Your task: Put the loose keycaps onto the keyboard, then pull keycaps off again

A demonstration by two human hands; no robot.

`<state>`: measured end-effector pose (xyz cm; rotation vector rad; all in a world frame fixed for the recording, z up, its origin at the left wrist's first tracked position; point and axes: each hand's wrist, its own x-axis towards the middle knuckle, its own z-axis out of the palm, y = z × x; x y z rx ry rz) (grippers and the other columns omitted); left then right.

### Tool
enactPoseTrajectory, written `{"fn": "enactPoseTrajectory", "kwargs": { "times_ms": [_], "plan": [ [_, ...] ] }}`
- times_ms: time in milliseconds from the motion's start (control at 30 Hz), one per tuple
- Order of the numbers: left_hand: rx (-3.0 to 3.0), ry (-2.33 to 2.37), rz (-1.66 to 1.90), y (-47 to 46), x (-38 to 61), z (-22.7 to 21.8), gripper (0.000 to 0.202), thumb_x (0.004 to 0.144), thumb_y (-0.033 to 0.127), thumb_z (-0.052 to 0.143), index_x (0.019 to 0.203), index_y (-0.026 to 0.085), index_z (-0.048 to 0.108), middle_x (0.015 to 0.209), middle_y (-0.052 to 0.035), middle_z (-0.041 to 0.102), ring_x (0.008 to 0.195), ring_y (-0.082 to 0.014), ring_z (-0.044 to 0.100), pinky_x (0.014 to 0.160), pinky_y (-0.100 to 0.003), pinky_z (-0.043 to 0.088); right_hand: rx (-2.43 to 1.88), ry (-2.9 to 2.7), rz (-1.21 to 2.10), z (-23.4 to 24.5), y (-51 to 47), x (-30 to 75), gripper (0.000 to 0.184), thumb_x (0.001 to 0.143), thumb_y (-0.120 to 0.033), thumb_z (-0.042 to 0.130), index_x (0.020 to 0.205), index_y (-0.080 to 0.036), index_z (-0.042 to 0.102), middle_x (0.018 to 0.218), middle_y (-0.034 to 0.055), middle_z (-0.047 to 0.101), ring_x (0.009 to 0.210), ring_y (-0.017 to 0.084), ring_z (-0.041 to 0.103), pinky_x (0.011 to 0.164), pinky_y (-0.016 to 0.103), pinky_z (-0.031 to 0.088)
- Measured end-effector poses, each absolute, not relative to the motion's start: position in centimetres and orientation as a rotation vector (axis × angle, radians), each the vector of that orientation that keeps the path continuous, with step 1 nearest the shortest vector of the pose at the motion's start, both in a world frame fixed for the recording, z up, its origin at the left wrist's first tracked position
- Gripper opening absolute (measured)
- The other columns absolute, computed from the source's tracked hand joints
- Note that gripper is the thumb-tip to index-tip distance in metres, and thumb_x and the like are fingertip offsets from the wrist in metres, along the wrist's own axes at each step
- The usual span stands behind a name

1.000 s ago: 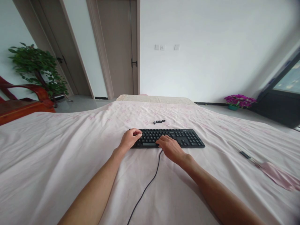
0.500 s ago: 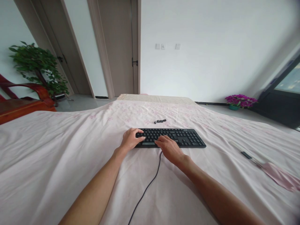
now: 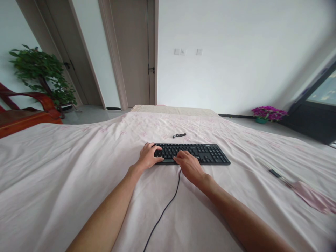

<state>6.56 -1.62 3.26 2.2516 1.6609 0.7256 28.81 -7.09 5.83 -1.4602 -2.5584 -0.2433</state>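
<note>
A black keyboard [image 3: 210,154] lies flat on the pale sheet, its cable [image 3: 168,204] running from the front edge towards me. Over the keyboard's left end rests my left hand [image 3: 149,156], index finger and thumb spread apart on the keys. The thumb tip reaches the bottom row, by the space bar area [image 3: 168,161]. My right hand [image 3: 189,163] lies across the front edge near the middle with fingers curled together. Its fingertips touch the bottom rows; whatever they pinch, if anything, is hidden. Several small loose black pieces [image 3: 179,135], like keycaps, lie in a row behind the keyboard.
To the right on the sheet [image 3: 244,196] is a thin rod with a dark sleeve [image 3: 275,173] and pink cloth [image 3: 312,196]. A wooden chair [image 3: 31,112] and leafy plant [image 3: 42,73] stand left. Purple flowers [image 3: 269,112] sit by the far wall.
My left hand has shifted slightly right and its thumb has slid further along the bottom row. My right hand stays almost in place. The loose pieces have not moved.
</note>
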Motion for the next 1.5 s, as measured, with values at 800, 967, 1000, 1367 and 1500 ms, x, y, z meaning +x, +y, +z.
{"fn": "enactPoseTrajectory", "kwargs": {
  "times_ms": [800,967,1000,1367,1500],
  "plan": [
    [2.276,1.654,0.673,-1.6,6.5,3.1,0.047,0.07,0.042,0.07,0.115,0.031,0.061,0.136,-0.0058,0.044,0.132,-0.0296,0.032,0.107,-0.044,0.03,-1.448,-2.579,-0.345,5.0,-7.9,28.4,0.024,0.086,-0.008,0.048,0.095,-0.02,0.067,0.094,0.0063,0.062,0.086,0.019,0.051,0.075,0.029,0.039],
    [2.27,1.647,0.682,-1.4,6.4,2.9,0.048,0.069,0.042,0.07,0.115,0.031,0.062,0.136,-0.0055,0.044,0.132,-0.0299,0.032,0.107,-0.044,0.031,-1.465,-2.396,-0.135,4.7,-7.1,29.2,0.031,0.091,-0.013,0.046,0.103,-0.027,0.07,0.105,0.0029,0.065,0.095,0.016,0.053,0.076,0.024,0.041],
    [2.272,1.645,0.684,-1.4,6.4,2.9,0.048,0.069,0.041,0.07,0.115,0.031,0.061,0.136,-0.0053,0.044,0.132,-0.0297,0.032,0.107,-0.044,0.031,-1.464,-2.376,-0.104,4.7,-6.9,29.4,0.03,0.091,-0.014,0.046,0.104,-0.027,0.07,0.104,0.0028,0.066,0.095,0.016,0.054,0.076,0.024,0.042],
    [2.269,1.633,0.685,-1.3,6.3,2.7,0.048,0.071,0.045,0.068,0.116,0.031,0.061,0.136,-0.0062,0.044,0.131,-0.0294,0.033,0.107,-0.044,0.031,-1.367,-2.266,0.083,4.8,-6.4,29.8,0.02,0.086,-0.014,0.056,0.089,-0.022,0.074,0.09,0.0033,0.068,0.087,0.016,0.059,0.077,0.025,0.044],
    [2.265,1.645,0.696,-1.2,6.3,2.6,0.048,0.071,0.046,0.069,0.115,0.029,0.062,0.136,-0.0065,0.044,0.132,-0.0292,0.032,0.107,-0.043,0.031,-1.341,-2.202,0.145,4.5,-6.4,30.0,0.022,0.087,-0.016,0.053,0.086,-0.021,0.074,0.089,0.004,0.068,0.085,0.016,0.06,0.076,0.025,0.046]
  ]
}}
